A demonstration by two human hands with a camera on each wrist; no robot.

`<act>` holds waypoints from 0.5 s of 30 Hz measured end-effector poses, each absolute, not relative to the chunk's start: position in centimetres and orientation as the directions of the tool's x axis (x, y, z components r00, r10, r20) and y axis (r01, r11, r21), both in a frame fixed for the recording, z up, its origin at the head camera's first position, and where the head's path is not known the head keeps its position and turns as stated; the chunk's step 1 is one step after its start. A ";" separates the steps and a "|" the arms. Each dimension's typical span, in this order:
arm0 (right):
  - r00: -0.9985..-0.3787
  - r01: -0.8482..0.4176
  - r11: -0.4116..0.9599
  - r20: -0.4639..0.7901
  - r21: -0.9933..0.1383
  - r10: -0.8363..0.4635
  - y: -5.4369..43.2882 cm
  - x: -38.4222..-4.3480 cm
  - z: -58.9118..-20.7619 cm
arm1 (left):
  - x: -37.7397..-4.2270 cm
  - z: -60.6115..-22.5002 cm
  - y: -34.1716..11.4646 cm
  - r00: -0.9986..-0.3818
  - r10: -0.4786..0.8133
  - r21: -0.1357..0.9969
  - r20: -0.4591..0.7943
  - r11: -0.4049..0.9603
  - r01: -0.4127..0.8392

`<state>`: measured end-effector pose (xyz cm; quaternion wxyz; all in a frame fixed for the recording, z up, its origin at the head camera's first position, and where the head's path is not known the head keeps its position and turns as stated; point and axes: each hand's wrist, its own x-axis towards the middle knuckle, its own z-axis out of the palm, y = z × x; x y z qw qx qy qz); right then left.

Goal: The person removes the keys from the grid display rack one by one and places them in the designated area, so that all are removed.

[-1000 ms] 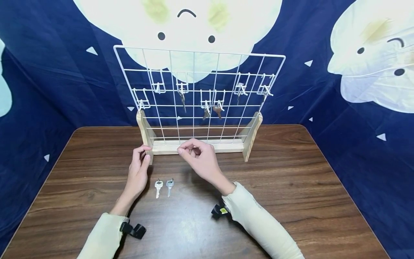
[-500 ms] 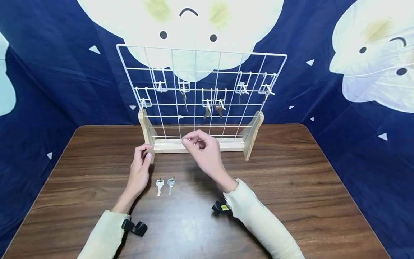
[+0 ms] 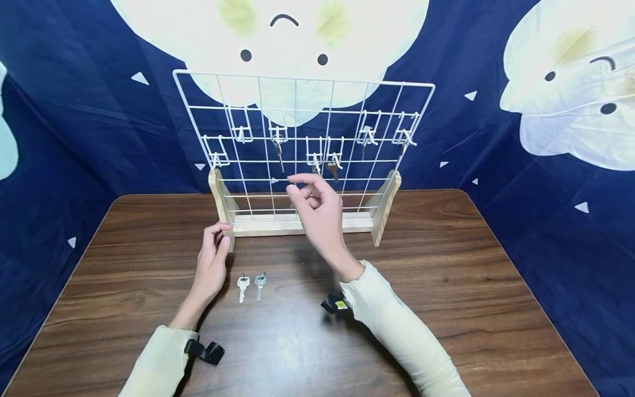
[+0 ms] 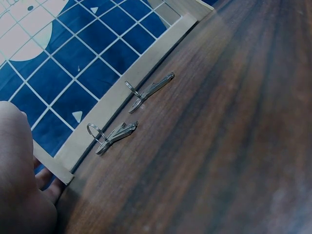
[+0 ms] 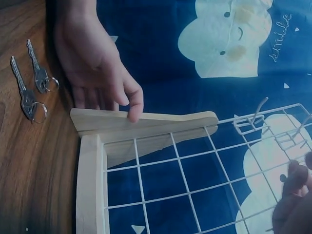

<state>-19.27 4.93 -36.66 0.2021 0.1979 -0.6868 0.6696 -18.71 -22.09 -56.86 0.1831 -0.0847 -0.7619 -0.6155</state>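
At the left wooden side piece of a white wire grid rack (image 3: 227, 193), my left hand (image 3: 210, 264) holds the wood, with fingers (image 5: 134, 105) bent over its edge. My right hand (image 3: 319, 212) is raised before the grid, thumb and forefinger slightly apart, with nothing visible between them. Two keys with small rings, a pale key (image 3: 242, 288) and a greyer key (image 3: 260, 286), lie side by side on the table. Several keys hang from hooks on the grid, including a silver key (image 3: 279, 149) and a brownish key (image 3: 333, 170); another is partly covered by my right hand.
Two hooks at the left, a lower hook (image 3: 216, 160) and an upper hook (image 3: 241, 134), carry no key. The rack stands on a brown wooden table (image 3: 446, 286). Dark blue cloth (image 3: 476, 143) with cloud faces surrounds the table's back and sides.
My right hand has risen from near the rack's base towards the hanging keys, and its thumb and forefinger have parted a little. My left hand has stayed at the rack's left side.
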 end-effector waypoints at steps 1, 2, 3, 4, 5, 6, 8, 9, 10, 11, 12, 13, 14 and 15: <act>-0.837 -0.547 0.024 0.547 -0.837 0.011 4.9 -19.3 -36.6 | -18.7 -56.9 -22.1 -0.919 -0.097 0.907 0.383 0.226 0.354; -0.833 -0.552 0.025 0.553 -0.833 0.024 4.8 -19.4 -36.5 | -18.7 -56.9 -22.1 -0.919 -0.097 0.908 0.383 0.225 0.355; -0.830 -0.556 0.027 0.557 -0.831 0.038 4.7 -19.4 -36.5 | -18.7 -56.9 -22.1 -0.918 -0.098 0.907 0.385 0.225 0.356; -0.826 -0.561 0.029 0.561 -0.827 0.049 4.6 -19.5 -36.4 | -18.7 -56.9 -22.1 -0.918 -0.098 0.907 0.385 0.225 0.357; -0.823 -0.564 0.029 0.565 -0.825 0.057 4.5 -19.5 -36.5 | -18.7 -56.9 -22.1 -0.917 -0.097 0.905 0.387 0.228 0.358; -0.821 -0.567 0.027 0.568 -0.823 0.063 4.5 -19.5 -36.4 | -18.7 -56.9 -22.1 -0.916 -0.097 0.905 0.389 0.229 0.360; -0.820 -0.570 0.020 0.570 -0.822 0.060 4.3 -19.6 -36.5 | -18.7 -56.9 -22.1 -0.915 -0.094 0.903 0.392 0.229 0.363; -0.822 -0.567 0.010 0.567 -0.823 0.052 4.2 -19.6 -36.5 | -18.7 -56.9 -22.1 -0.915 -0.092 0.903 0.393 0.228 0.364; -0.825 -0.564 0.000 0.564 -0.825 0.040 4.1 -19.6 -36.6 | -18.7 -56.9 -22.0 -0.915 -0.092 0.904 0.392 0.225 0.365; -0.829 -0.560 -0.010 0.559 -0.829 0.027 4.0 -19.7 -36.5 | -18.7 -56.9 -22.0 -0.915 -0.091 0.904 0.393 0.222 0.366; -0.833 -0.553 -0.018 0.553 -0.833 0.012 3.8 -19.7 -36.5 | -18.7 -56.9 -22.0 -0.916 -0.091 0.906 0.390 0.215 0.364; -0.838 -0.546 -0.023 0.546 -0.838 -0.004 3.7 -19.8 -36.4 | -18.6 -56.9 -22.0 -0.917 -0.092 0.908 0.388 0.211 0.363; -0.844 -0.535 -0.028 0.535 -0.845 -0.018 3.5 -19.8 -36.3 | -18.6 -56.9 -22.0 -0.918 -0.093 0.910 0.385 0.205 0.361; -0.850 -0.526 -0.030 0.526 -0.850 -0.032 3.4 -19.8 -36.2 | -18.6 -56.9 -22.0 -0.920 -0.093 0.913 0.381 0.199 0.357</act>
